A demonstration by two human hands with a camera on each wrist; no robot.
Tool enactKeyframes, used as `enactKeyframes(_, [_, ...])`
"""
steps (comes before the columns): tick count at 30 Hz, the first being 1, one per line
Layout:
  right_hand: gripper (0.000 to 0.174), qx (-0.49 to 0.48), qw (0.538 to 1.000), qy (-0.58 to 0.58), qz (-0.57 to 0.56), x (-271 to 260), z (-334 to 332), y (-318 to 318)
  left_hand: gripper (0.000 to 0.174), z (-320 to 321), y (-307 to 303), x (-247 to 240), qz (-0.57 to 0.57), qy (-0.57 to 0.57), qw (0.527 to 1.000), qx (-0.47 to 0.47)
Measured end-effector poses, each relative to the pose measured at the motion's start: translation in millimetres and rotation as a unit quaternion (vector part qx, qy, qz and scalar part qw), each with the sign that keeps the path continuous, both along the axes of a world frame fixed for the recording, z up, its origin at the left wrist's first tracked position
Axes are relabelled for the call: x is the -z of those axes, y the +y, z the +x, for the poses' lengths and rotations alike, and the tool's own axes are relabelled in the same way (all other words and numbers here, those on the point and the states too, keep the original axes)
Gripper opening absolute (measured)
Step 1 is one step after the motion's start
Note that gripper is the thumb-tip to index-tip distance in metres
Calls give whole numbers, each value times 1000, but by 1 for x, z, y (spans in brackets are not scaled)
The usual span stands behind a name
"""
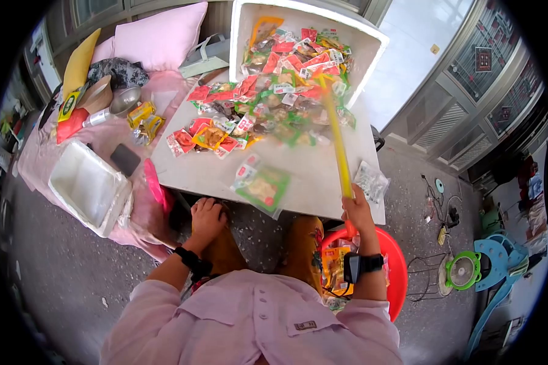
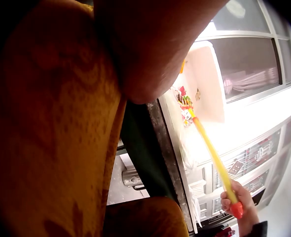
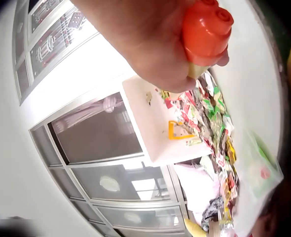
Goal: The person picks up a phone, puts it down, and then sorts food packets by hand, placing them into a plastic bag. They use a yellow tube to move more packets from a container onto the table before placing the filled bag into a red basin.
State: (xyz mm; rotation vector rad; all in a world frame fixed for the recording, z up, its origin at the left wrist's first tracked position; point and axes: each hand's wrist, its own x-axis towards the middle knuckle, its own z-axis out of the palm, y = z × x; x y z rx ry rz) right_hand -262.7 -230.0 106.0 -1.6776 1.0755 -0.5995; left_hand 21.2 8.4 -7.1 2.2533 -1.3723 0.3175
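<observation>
My right hand [image 1: 358, 210] grips a long yellow stick [image 1: 338, 140] near its red end [image 3: 207, 34], above the table's front right corner. The stick's blurred far end reaches over a heap of small snack packets [image 1: 225, 115], which spills from a tipped white foam box [image 1: 371, 52] onto the white table [image 1: 195, 167]. A clear packet with green print [image 1: 263, 185], also blurred, overlaps the table's front edge, apart from the heap. On my left knee rests my left hand [image 1: 207, 220], its fingers loosely bent and holding nothing.
A red basin [image 1: 399, 274] containing packets stands below my right forearm. To the left, a pink-covered surface bears a white foam tray [image 1: 85, 182], a metal bowl [image 1: 125, 102] and yellow packs [image 1: 141, 114]. A crumpled clear bag [image 1: 371, 181] lies at the table's right edge.
</observation>
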Motion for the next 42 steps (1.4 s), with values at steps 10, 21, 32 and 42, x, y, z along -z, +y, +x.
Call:
enactKeyframes(10, [49,-56,986,144,-68,36,-68,61,20,-1,4,-6,5,8,1000,-11])
enactKeyframes(21, [46,-20,997,16,-76,52,-89,107,20,-3,4,-3,5,2,1000,-10])
enactKeyframes(32, [47,8,994,88,-66,12,7,-29,20,0,4,-2,4,0,1000,-12])
enactKeyframes(42, [40,-6,996,80,27,12,-88,70,19,0,2,0,7,-4,1000,-13])
